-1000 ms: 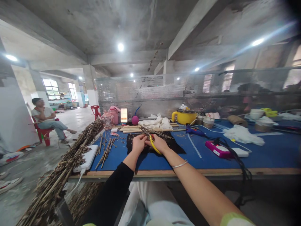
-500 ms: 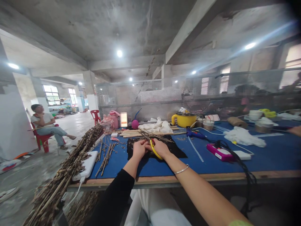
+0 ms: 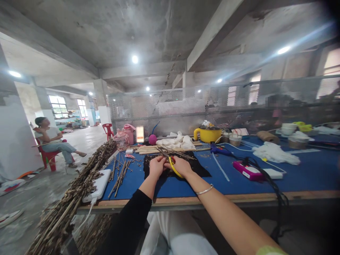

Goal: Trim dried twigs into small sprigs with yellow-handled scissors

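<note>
My right hand (image 3: 182, 165) is closed around a pair of scissors with yellow handles (image 3: 175, 170), its blades pointing forward and left. Beside it, my left hand (image 3: 156, 166) has its fingers pinched together close to the scissors. Whatever lies between those fingers is too small to make out. Both hands are over a black cloth (image 3: 200, 168) spread on the blue tabletop (image 3: 183, 189). Thin dry twigs (image 3: 184, 153) lie across the cloth's far edge, just beyond my hands. More cut twigs (image 3: 121, 177) are scattered to the left.
A big bundle of dry stalks (image 3: 77, 191) leans along the table's left end, beside a white power bank (image 3: 99, 186). Wooden sticks (image 3: 148, 150), a white cloth (image 3: 176, 141) and a yellow pot (image 3: 210, 135) stand behind. At right are a blue glue gun (image 3: 221, 150) and a purple box (image 3: 248, 171).
My hands have barely moved, and the scissors remain in my right hand. Another person's hand at the far right edge has gone out of view.
</note>
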`<state>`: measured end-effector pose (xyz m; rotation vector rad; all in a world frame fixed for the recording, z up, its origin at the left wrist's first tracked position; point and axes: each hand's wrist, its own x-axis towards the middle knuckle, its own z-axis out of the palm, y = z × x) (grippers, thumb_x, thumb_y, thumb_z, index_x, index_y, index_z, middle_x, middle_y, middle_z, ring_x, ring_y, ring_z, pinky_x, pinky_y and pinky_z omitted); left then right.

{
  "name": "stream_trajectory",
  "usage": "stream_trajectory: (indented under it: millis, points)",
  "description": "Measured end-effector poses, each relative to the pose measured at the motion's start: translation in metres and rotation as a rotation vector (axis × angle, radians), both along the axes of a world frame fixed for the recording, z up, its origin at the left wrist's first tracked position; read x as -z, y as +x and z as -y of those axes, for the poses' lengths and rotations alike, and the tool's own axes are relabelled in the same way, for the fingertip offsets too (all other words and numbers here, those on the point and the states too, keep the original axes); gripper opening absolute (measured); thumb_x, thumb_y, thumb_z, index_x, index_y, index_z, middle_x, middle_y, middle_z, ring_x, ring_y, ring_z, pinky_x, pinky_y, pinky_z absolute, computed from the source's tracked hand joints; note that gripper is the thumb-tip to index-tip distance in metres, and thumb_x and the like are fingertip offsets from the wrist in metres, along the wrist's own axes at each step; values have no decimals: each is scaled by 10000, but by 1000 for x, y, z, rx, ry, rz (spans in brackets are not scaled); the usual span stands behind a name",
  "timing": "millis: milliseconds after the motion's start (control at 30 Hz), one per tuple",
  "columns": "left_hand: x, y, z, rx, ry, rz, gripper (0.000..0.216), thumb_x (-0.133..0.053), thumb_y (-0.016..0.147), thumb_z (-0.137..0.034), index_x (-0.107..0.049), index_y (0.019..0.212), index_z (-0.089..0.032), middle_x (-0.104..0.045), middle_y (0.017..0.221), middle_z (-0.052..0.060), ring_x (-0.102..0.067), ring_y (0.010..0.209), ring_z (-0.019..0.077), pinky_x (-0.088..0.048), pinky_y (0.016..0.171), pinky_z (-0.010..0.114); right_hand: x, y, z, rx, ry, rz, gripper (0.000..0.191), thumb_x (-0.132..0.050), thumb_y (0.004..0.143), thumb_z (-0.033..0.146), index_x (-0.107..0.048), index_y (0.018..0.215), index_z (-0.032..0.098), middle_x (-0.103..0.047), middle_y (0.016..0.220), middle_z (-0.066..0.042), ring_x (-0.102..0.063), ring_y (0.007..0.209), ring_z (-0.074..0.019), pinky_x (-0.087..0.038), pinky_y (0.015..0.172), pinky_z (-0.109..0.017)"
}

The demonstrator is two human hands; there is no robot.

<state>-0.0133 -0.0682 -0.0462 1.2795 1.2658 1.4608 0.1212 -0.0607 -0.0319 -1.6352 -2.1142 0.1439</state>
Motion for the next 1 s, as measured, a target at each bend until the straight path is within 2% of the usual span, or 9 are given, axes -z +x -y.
stream_trajectory:
  millis: [100, 267, 567, 867, 1000]
  points:
    - [1, -1, -1, 23, 17, 5, 244, -580, 732, -255, -661, 930, -137, -648, 708, 41, -479, 456, 54, -395, 409, 161, 3, 0, -2, -34, -2, -10, 618, -486, 663, 669, -523, 1028, 172, -634, 958, -111, -592, 895, -263, -402, 707, -306]
    - [2, 0, -3, 30, 6, -4, 242, -594, 724, -265, -663, 920, -141, -648, 708, 35, -489, 467, 57, -404, 419, 159, 5, 0, -2, -60, 9, -12, 588, -473, 681, 663, -513, 1008, 177, -629, 967, -106, -589, 904, -260, -398, 699, -298]
    - [3, 1, -3, 32, 47, 2, 249, -581, 726, -281, -672, 914, -145, -639, 674, 29, -496, 461, 69, -421, 438, 190, 1, 0, 0, -13, 14, -8, 575, -486, 655, 680, -551, 947, 189, -641, 912, -100, -593, 873, -255, -398, 693, -300]
    - [2, 0, -1, -17, -2, -13, 262, -580, 733, -263, -659, 960, -158, -659, 759, 52, -533, 516, 77, -433, 448, 178, -1, 1, 1, -36, -27, -19, 534, -453, 665, 692, -613, 859, 221, -653, 871, -81, -602, 837, -245, -400, 658, -288]
    - [1, 0, -1, -28, 0, 17, 262, -569, 739, -256, -655, 961, -147, -654, 735, 49, -520, 497, 68, -418, 436, 164, -3, -1, 3, -3, -13, 14, 545, -475, 656, 683, -610, 895, 212, -648, 900, -100, -595, 871, -255, -404, 695, -305]
